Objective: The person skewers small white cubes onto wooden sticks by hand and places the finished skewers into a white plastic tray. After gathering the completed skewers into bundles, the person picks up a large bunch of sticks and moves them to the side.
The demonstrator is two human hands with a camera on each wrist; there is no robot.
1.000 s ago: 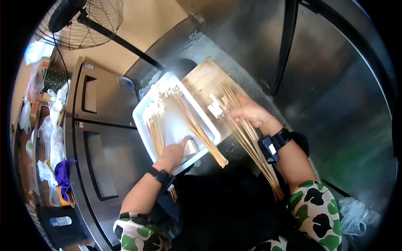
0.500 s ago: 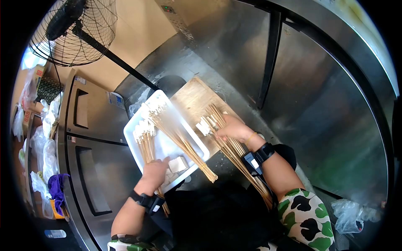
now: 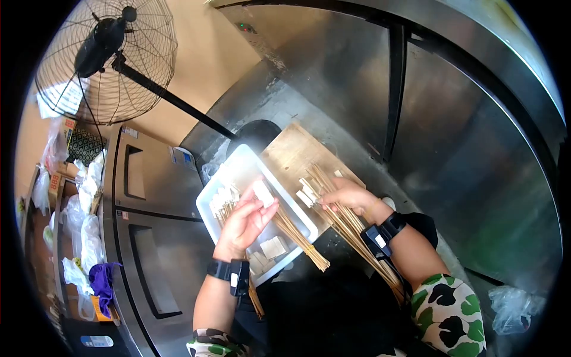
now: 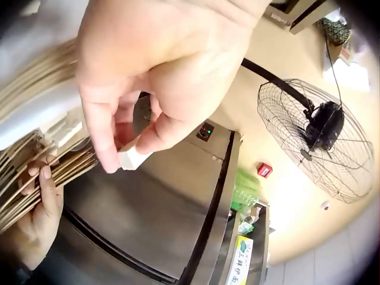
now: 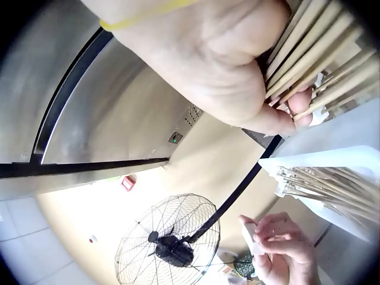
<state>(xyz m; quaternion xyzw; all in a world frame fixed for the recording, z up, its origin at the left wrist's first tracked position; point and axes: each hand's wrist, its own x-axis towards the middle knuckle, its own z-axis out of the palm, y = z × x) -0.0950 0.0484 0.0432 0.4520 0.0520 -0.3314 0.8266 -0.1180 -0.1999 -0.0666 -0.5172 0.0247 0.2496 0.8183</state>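
Pinched between the thumb and fingers of my left hand (image 3: 242, 225) is a small white block (image 3: 263, 194), raised over the white tray (image 3: 304, 218). My right hand (image 3: 352, 197) grips a sheaf of bamboo skewers (image 3: 342, 224), with white pieces (image 3: 306, 196) near some of their upper ends. In the left wrist view the block (image 4: 133, 159) shows at the fingertips. Inside the tray lie two bunches of skewers tipped with white pieces; one bunch (image 3: 295, 235) sticks out over the near rim. Loose white blocks (image 3: 273, 247) sit at the tray's near end.
A wooden board (image 3: 292, 145) lies beneath the right hand's side, next to the tray. Behind the tray stands a black floor fan (image 3: 107, 50). Steel cabinets (image 3: 151, 256) line the left, and large steel doors (image 3: 470, 137) the right. A plastic bag (image 3: 511, 306) lies at lower right.
My left hand has come up from the tray's near end, now with a white block in its fingers. The right hand keeps hold of its skewers. The head view has shifted slightly.
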